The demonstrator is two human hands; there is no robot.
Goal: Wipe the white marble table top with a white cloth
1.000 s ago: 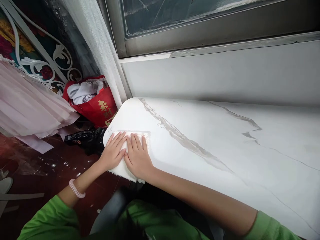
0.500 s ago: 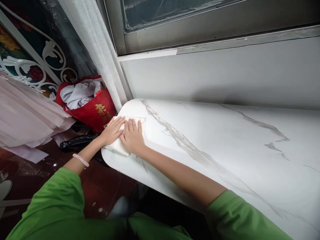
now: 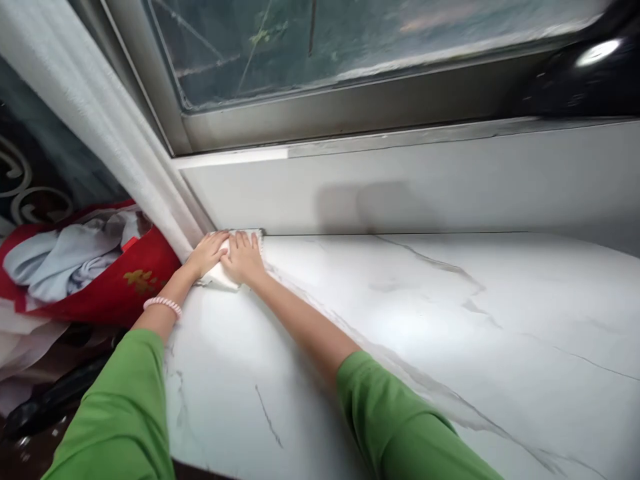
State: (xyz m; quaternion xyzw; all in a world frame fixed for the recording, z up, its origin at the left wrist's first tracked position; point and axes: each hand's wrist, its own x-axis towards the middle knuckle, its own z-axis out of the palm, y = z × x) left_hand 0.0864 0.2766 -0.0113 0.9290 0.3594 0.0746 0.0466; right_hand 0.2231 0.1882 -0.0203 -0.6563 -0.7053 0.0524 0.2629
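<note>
Both hands lie side by side, pressed flat on a white cloth [image 3: 223,276] at the far left corner of a white marble-patterned tabletop [image 3: 400,307]. My left hand [image 3: 207,255] rests on the cloth's left part, its fingers stretched out towards the wall. On the right part, my right hand [image 3: 243,258] has its fingers spread, and its thumb is beside my left hand. The cloth shows past the fingertips and below the palms, close to the wall.
A grey wall [image 3: 270,193] and a window frame [image 3: 325,110] stand behind the table. At left hang a white curtain [image 3: 107,113] and, below it, a red bag [image 3: 100,297] holding pale cloth [image 3: 65,257]. A dark object [image 3: 590,73] is at the upper right.
Both hands and the cloth have moved from the table's left end to its back left corner by the wall. The view has shifted closer, showing more of the window.
</note>
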